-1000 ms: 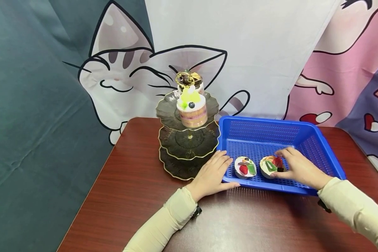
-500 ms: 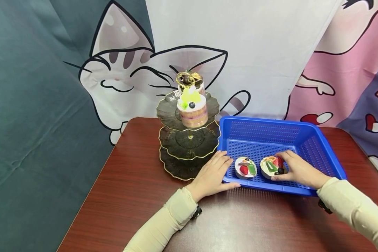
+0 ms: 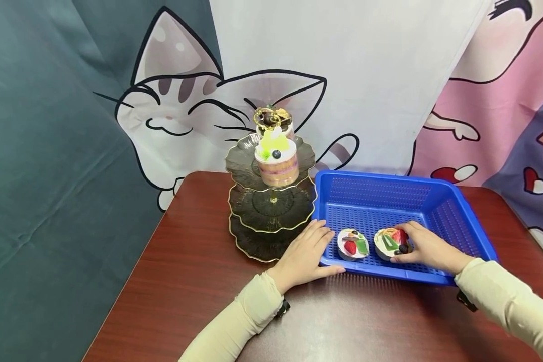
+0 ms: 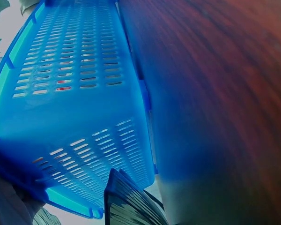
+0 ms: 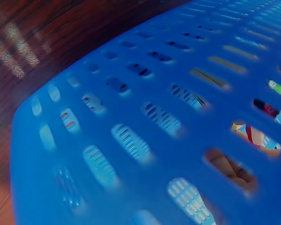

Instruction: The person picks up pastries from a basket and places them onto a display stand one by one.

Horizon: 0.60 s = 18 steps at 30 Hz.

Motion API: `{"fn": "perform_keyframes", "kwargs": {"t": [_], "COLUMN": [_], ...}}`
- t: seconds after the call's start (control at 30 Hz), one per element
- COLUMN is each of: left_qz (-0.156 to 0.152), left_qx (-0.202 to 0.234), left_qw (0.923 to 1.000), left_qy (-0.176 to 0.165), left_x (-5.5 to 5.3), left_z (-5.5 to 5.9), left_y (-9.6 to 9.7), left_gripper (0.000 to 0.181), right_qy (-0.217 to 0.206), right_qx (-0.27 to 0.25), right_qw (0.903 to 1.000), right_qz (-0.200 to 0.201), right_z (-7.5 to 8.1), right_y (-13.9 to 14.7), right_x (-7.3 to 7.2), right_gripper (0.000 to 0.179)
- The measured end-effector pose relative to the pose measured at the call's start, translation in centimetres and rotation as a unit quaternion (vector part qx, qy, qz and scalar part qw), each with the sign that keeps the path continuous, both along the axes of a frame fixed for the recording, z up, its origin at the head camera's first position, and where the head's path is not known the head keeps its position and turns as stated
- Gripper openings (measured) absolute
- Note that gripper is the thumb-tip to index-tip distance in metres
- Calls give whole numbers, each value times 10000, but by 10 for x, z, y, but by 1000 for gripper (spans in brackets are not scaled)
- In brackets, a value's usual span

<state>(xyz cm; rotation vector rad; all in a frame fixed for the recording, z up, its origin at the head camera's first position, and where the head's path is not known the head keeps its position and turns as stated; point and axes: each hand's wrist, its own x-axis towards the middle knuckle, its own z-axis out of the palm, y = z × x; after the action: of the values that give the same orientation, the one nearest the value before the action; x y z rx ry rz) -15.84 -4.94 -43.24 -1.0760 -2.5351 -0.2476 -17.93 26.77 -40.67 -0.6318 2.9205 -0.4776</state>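
The right hand point(image 3: 427, 247) is curved around the three o'clock side of a kiwi-topped tart point(image 3: 389, 242), thumb at the near edge and fingers at the far one, parted only by the tart's width; how firmly it grips I can't tell. That tart sits upright inside the blue basket point(image 3: 375, 192), toward its six o'clock wall, with red slices and dark berries beside the green. Just beside it, at nine o'clock, is a second tart point(image 3: 353, 245), a strawberry at its seven and a green piece at its four. The left hand point(image 3: 300, 257) lies on the basket's eight o'clock corner, fingers loosely extended over the rim and thumb along the near edge, holding nothing. Off at nine o'clock from the basket rises a dark three-tier stand point(image 3: 251, 203) with wavy gold edges. A yellow-topped cake point(image 3: 278, 166) occupies its top plate at about five o'clock, and behind that, toward twelve, a chocolate-topped cake point(image 3: 281, 119). All this stands on a reddish-brown table point(image 3: 185, 286), with a cartoon-cat backdrop point(image 3: 371, 90) hanging at twelve.
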Motion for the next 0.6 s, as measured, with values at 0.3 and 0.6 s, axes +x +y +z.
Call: {"fn": "perform_keyframes", "kwargs": {"t": [0.3, 0.6], "left_qz": [31, 35], "left_qx": [-24, -12], "left_qw": [10000, 10000], "left_qy": [-11, 2], "left_x": [1, 0], "left_z": [-2, -1], "left_y": [1, 1], "left_gripper": [78, 78], "right_qy": [124, 237], "right_qx": [-42, -26], "right_qw": [9999, 9997], "right_qz": [-21, -76], "right_z": [0, 0], "right_y": [0, 1], "right_x": [0, -3], "right_gripper": [77, 72]}}
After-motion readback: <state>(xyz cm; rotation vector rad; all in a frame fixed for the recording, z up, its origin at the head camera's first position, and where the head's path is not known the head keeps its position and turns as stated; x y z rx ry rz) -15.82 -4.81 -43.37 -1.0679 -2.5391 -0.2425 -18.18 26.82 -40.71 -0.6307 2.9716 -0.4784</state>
